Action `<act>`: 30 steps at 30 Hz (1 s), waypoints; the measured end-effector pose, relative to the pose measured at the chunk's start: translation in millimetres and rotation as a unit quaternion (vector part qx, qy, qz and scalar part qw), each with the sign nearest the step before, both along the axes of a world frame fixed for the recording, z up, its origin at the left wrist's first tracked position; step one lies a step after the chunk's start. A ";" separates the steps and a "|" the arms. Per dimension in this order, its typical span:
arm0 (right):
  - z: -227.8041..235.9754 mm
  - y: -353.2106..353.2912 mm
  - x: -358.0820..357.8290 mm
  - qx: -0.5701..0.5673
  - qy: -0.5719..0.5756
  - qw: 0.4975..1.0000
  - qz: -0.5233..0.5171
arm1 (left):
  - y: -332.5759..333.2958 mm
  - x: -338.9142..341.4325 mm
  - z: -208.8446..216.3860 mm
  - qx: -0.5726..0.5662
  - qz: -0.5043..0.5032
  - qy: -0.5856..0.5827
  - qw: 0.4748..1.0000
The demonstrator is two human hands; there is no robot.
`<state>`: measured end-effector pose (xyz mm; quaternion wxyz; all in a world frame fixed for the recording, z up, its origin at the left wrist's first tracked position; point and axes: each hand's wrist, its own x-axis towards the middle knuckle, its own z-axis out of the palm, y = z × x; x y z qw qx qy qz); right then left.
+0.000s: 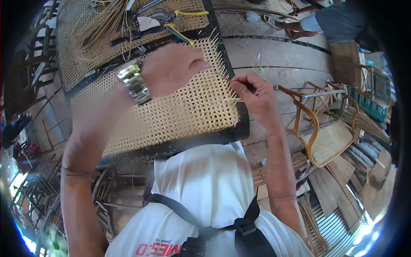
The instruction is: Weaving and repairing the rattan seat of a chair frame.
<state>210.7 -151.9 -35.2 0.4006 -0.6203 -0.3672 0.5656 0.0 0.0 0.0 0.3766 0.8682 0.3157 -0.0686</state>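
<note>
A woven cane panel [184,109] with an open, holed pattern lies over a black-edged frame [242,115] in front of me. Loose strand ends stick out along its right edge. My right hand [257,94] is closed at that edge, thumb and forefinger pinching a thin cane strand [223,77] that runs toward the weave. My left hand [173,68], with a metal watch [135,81] on the wrist, is over the upper part of the panel. It is smeared by motion, and its fingers are mostly hidden, so their grip does not show.
Yellow-handled pruning shears [171,16] and a bundle of loose cane strands [105,30] lie on the far part of the webbing. A wooden chair frame [314,128] stands to the right. Wooden boards [332,188] lie at lower right. Another person [338,23] is at far right.
</note>
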 end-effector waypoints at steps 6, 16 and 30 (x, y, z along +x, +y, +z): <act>-19.8 -9.6 0.8 -0.020 -0.267 0.957 0.112 | -32.3 12.8 -64.3 -0.091 -0.040 0.048 0.994; -10.6 -9.4 3.9 -0.032 -0.353 0.929 0.104 | -37.9 54.9 -60.5 -0.008 -0.182 0.211 0.960; -32.9 -5.6 5.2 -0.016 -0.361 0.919 0.158 | -90.3 25.3 -85.2 0.004 0.051 0.043 0.998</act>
